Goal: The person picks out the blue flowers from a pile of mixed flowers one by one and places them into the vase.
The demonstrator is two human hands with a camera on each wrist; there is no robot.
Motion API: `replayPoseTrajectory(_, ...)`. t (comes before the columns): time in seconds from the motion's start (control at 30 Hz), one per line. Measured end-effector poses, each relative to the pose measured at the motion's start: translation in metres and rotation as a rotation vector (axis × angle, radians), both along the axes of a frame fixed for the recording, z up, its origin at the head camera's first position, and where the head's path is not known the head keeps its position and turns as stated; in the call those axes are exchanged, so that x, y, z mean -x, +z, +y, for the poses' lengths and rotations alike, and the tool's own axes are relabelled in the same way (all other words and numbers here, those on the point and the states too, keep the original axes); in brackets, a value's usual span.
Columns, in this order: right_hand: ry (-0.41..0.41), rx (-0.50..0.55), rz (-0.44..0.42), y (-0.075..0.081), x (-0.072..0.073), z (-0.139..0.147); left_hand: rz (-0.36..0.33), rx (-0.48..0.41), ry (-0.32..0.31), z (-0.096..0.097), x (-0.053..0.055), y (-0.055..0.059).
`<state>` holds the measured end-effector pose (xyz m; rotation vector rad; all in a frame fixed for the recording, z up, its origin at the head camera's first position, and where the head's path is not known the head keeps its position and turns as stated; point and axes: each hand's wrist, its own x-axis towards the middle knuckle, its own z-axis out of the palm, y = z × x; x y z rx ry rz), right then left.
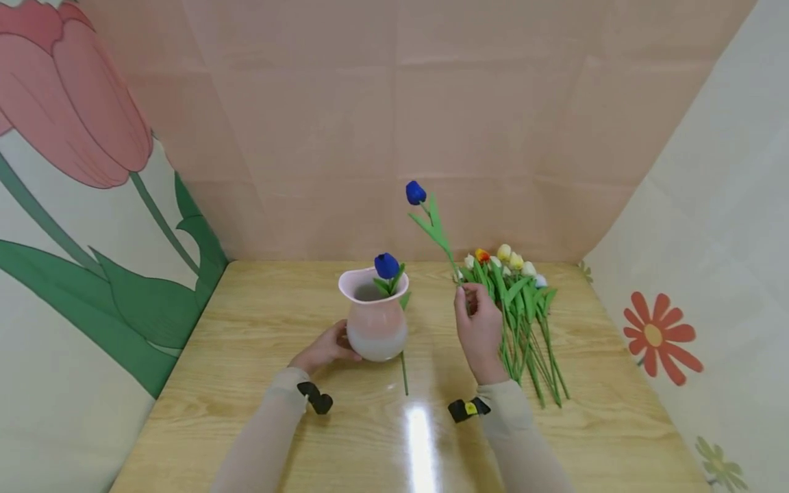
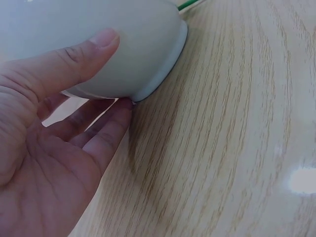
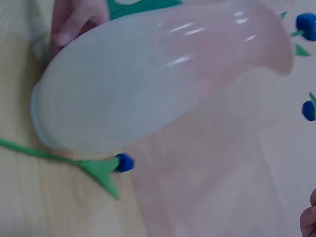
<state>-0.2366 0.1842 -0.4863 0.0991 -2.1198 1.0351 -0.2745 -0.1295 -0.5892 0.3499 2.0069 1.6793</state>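
A pink-and-white vase (image 1: pixel 377 327) is near the middle of the table. My left hand (image 1: pixel 328 347) grips its lower left side; in the left wrist view the thumb (image 2: pixel 81 61) lies along the wall and the fingertips are at the base edge. One blue tulip (image 1: pixel 386 266) stands in the vase, its head above the flared rim. My right hand (image 1: pixel 479 332) pinches the green stem of another blue tulip (image 1: pixel 416 193), raised with its head up, right of the vase. A further blue tulip (image 3: pixel 124 162) lies on the table beside the vase, mostly hidden behind it in the head view.
A pile of tulips with white, yellow and orange heads (image 1: pixel 516 263) lies on the wooden table (image 1: pixel 246 329) right of my right hand, stems toward me. A pink backdrop (image 1: pixel 320 137) hangs behind the table, with printed flower sheets (image 1: pixel 727 239) on both sides.
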Motion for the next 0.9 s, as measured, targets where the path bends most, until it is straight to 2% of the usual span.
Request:
replayPoseTrajectory(0.13, 0.031, 0.058, 0.14, 0.02, -0.009, -0.006, 0.005, 0.005, 0.001, -0.001, 0.001, -0.001)
replayPoseTrajectory(0.33, 0.106, 0.122, 0.257, 0.04, -0.023, -0.018, 0.018, 0.017, -0.009, -0.001, 0.002, -0.001)
replayPoseTrajectory(0.5, 0.186, 0.15, 0.329, 0.048, -0.032, -0.028, 0.015, 0.011, -0.009, 0.0, 0.001, 0.001)
replayPoseTrajectory(0.67, 0.221, 0.136, 0.363, 0.048, -0.036, -0.035, 0.027, 0.0, -0.018, 0.0, -0.002, 0.003)
replayPoseTrajectory(0.8, 0.239, 0.134, 0.375, 0.045, -0.036, -0.038, 0.062, 0.033, -0.042, -0.008, -0.005, 0.012)
replayPoseTrajectory(0.83, 0.244, 0.137, 0.378, 0.045, -0.036, -0.038, 0.077, 0.039, -0.035, -0.011, -0.005, 0.016)
replayPoseTrajectory(0.9, 0.248, 0.14, 0.379, 0.044, -0.036, -0.039, 0.104, 0.069, 0.025, -0.015, -0.005, 0.031)
